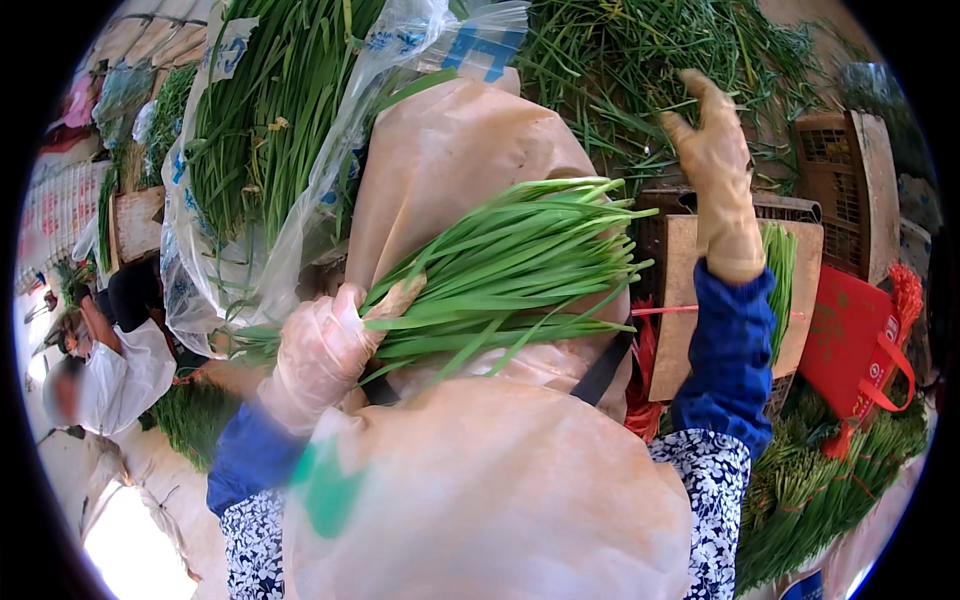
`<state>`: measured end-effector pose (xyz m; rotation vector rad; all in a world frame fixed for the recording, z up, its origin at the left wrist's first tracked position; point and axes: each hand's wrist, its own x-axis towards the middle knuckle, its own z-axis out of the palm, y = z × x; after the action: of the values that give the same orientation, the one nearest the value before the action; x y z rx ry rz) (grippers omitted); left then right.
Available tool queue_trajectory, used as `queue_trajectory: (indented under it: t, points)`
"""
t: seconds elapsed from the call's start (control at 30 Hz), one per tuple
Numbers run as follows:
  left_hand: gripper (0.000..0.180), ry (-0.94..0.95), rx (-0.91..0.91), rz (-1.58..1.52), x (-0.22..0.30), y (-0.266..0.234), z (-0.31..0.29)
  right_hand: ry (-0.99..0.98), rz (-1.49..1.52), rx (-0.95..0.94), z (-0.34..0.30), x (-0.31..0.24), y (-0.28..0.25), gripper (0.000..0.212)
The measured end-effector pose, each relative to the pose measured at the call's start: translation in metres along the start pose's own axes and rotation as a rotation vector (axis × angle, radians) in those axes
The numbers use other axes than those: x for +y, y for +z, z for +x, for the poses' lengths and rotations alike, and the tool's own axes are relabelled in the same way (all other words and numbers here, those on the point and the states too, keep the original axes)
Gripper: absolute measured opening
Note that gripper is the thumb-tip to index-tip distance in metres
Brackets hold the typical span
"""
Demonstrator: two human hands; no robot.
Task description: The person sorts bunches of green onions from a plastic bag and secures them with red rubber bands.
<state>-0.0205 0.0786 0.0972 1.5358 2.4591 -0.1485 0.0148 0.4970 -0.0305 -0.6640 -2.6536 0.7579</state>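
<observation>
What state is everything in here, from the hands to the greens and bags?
Left hand: gloved, closed around the green bunch
Green bunch: held, ends fanned out
Right hand: gloved, open, holding nothing
Clear plastic bag: open, filled with long greens
Red bag: cannot tell whether open or shut
Loose greens: heaped, strands tangled
Bundled greens: tied together

Left hand [325,345] – curled, right hand [716,155] – outstretched

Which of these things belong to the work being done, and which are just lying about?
Seemingly part of the work:
green bunch, gripped by the left hand
loose greens, near the open right hand
board with red string across it

Seemingly just lying about:
red bag
crate at the right
</observation>
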Motion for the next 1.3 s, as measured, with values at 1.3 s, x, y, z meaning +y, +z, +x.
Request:
queue_trajectory:
  t: [1.3]
  points:
    - [0.055, -0.092, 0.343, 0.512, 0.097, -0.03, 0.173, 0.206, 2.175, -0.193, -0.045, -0.09, -0.023, 0.068]
